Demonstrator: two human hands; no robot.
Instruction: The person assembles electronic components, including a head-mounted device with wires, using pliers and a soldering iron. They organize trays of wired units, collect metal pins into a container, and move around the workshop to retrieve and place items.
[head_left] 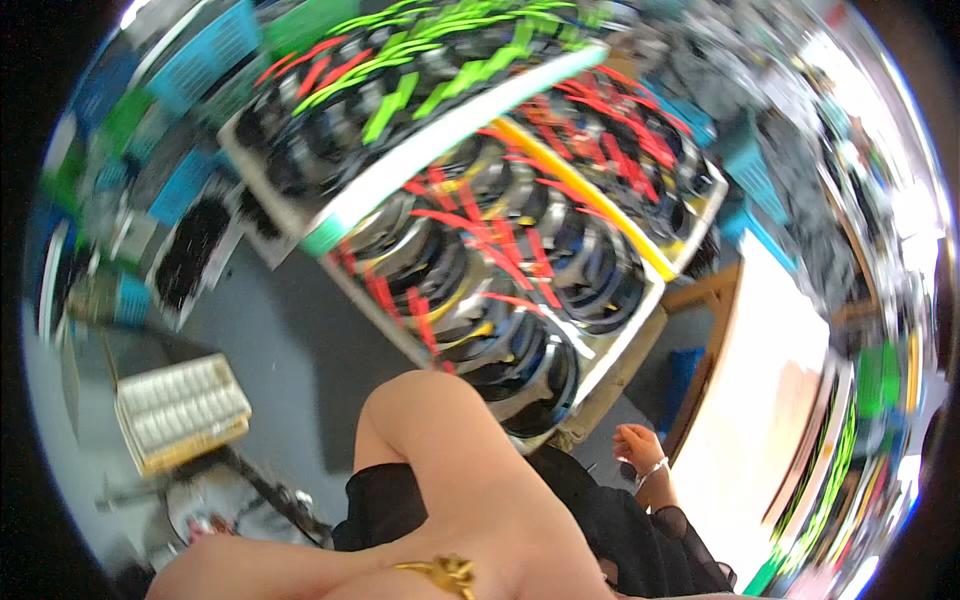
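Trays [600, 350] of coiled cable tied with red and green strips lay ahead on the bench. The right hand [632, 445] hung loosely curled, holding nothing, just below them; the left hand was unseen. Steadying the view first seemed wise.

Cable trays [560, 300] ahead on floor [290, 340]; box [180, 410] left; right hand [636, 445] beside tray corner.

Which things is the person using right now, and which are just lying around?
Nearest the hands:
- right hand, empty, by the table edge
- big white tray of coiled cables with red ties

Lying about:
- tray of coils with green ties
- cream ridged box on the grey floor
- pale wooden board

The left hand is not in view.
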